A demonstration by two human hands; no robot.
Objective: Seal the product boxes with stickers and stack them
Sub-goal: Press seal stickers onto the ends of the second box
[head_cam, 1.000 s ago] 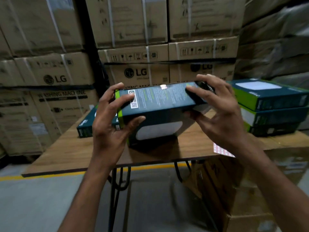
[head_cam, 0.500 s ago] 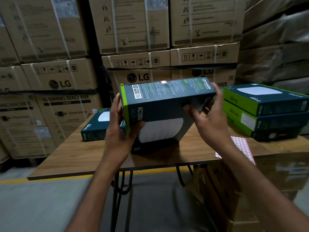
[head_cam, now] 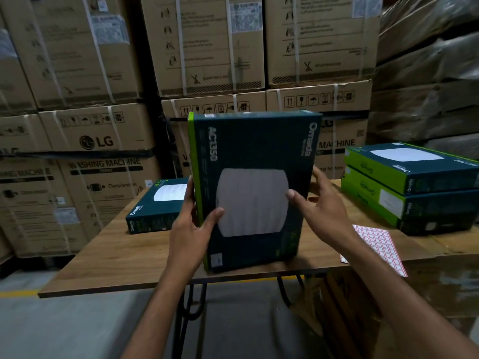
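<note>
Left hand (head_cam: pixel 191 229) and right hand (head_cam: pixel 324 211) grip the upright box (head_cam: pixel 254 151), fingers (head_cam: pixel 190 198) seemingly round it.

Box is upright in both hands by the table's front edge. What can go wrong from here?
1. The box stands tall, its lower end close to the front edge of the table. The left hand and right hand grip only its side edges, so it may slip or tip off.
2. The sticker sheet seems to overhang that edge beside the right forearm; a brush could knock it down.
</note>
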